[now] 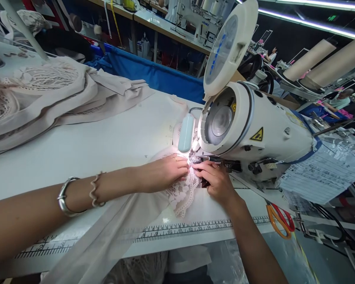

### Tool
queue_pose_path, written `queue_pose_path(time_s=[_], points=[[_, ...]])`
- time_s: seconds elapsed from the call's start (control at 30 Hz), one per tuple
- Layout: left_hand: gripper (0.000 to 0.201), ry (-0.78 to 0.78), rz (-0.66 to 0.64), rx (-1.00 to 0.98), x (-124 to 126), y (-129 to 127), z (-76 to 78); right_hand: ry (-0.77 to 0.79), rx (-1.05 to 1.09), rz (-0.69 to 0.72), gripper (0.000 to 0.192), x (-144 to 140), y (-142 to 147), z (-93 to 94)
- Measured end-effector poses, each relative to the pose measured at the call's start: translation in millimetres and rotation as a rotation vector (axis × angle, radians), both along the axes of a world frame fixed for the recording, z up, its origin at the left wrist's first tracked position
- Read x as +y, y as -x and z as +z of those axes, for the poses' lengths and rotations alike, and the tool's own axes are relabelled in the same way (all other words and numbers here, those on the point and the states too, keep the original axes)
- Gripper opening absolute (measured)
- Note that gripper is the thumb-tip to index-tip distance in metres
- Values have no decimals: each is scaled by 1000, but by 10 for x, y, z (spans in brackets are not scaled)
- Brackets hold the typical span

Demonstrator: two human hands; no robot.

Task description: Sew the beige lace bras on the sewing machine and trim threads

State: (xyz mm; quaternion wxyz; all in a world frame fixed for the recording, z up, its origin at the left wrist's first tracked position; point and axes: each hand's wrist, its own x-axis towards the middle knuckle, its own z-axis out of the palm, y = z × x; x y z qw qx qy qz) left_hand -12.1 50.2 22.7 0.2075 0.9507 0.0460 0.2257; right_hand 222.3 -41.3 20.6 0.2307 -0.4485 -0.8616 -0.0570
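Note:
A pale pink lace piece (183, 197) with sheer fabric (118, 225) lies under the needle area of a white sewing machine (272, 126). My left hand (168, 171) presses on the lace just left of the needle, fingers bent and close together. On the needle's right, my right hand (214, 179) has its fingertips at the lace edge, thumb and fingers drawn together. The presser foot and the exact pinch are partly hidden by my fingers and washed out by the lamp (186, 133). The sheer fabric trails over the table's front edge.
Lace garment pieces (47, 98) are heaped at the left of the white table (112, 146). A ruler strip (177, 230) runs along the front edge. Orange and red scissors (279, 221) hang at the right. Behind stands a blue cloth bin (154, 69); thread cones (309, 59) are at the upper right.

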Motion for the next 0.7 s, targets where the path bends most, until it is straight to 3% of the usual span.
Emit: queue_pose_path(time_s=[0.17,0.4,0.57,0.7], points=[[32,-86,-46,40,209,49,-34,-49,12,20,46,16,13,-26],[28,-200,47,78,276,42,-51,34,-43,-42,61,10,26,-49],[36,-257,-20,59,215,52,28,-6,-22,-1,49,11,21,-53],[31,-316,10,69,201,63,29,-28,0,27,40,6,14,-59]])
